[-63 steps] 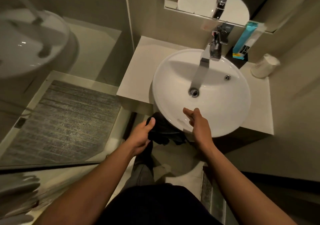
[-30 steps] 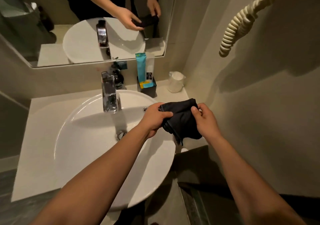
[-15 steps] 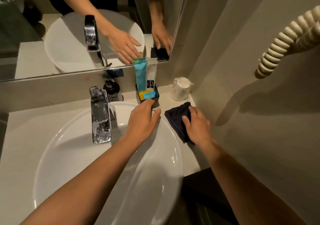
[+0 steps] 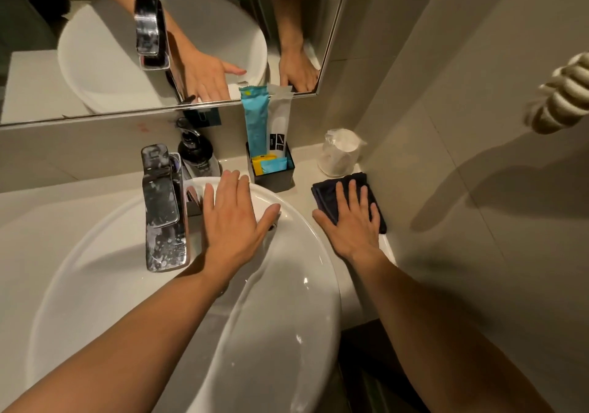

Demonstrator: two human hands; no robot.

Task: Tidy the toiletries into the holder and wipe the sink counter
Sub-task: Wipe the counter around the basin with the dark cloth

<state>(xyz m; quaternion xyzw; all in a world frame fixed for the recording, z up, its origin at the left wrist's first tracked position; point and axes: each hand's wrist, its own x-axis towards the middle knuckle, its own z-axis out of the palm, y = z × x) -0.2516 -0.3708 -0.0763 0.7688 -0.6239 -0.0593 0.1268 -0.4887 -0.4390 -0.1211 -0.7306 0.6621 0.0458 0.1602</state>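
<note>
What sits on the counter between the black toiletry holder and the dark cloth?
Nothing: in the head view, only bare counter separates the holder from the cloth under the right hand.

Chrome faucet (image 4: 162, 208) just left of my left hand. Wrapped cup (image 4: 340, 153) beyond my right hand. Mirror (image 4: 79, 46) above; coiled cord (image 4: 564, 100) far right.

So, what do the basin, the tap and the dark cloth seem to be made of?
The basin looks like glazed white ceramic: smooth, with bright glints. The tap looks like polished chromed metal: mirror-like, with pale spots, perhaps dried water. The dark cloth under the right hand looks like soft matt fabric, folded; the fibre cannot be told.
</note>
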